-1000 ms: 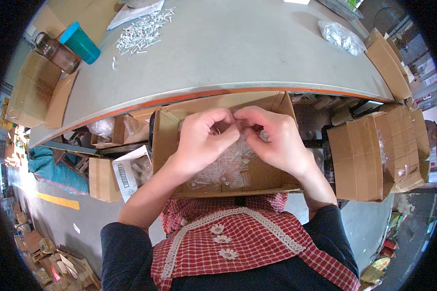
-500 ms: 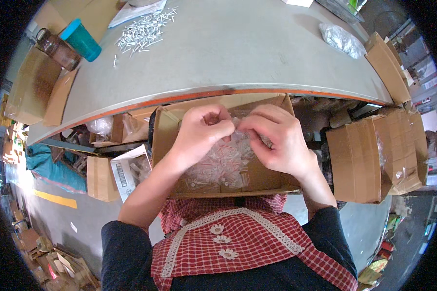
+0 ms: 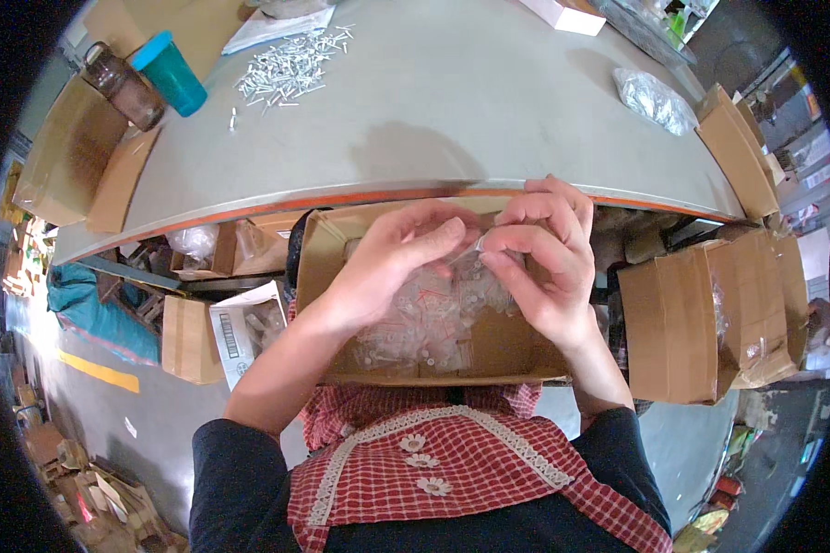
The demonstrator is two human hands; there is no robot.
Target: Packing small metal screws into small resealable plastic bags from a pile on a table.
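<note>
Over the near cardboard box (image 3: 327,276), left hand (image 3: 392,263) and right hand (image 3: 544,263) pinch one small clear bag (image 3: 470,247); opening it looks next, needing steady fingertips

A red-and-white checked cloth apron (image 3: 452,479) trimmed with white lace daisies is seen at 6 o'clock. A brown cardboard box (image 3: 327,249) holds clear plastic bags (image 3: 424,318) flecked red. A teal plastic cup (image 3: 171,74) is seen at 10 o'clock on the grey table (image 3: 452,111).

Both hands are lifting slightly out of the cardboard box (image 3: 415,369); the left hand (image 3: 392,267) and the right hand (image 3: 539,263) are drawing closer, fingertips now pinching one small clear plastic bag (image 3: 475,247) between them above the bag pile (image 3: 424,318).
</note>
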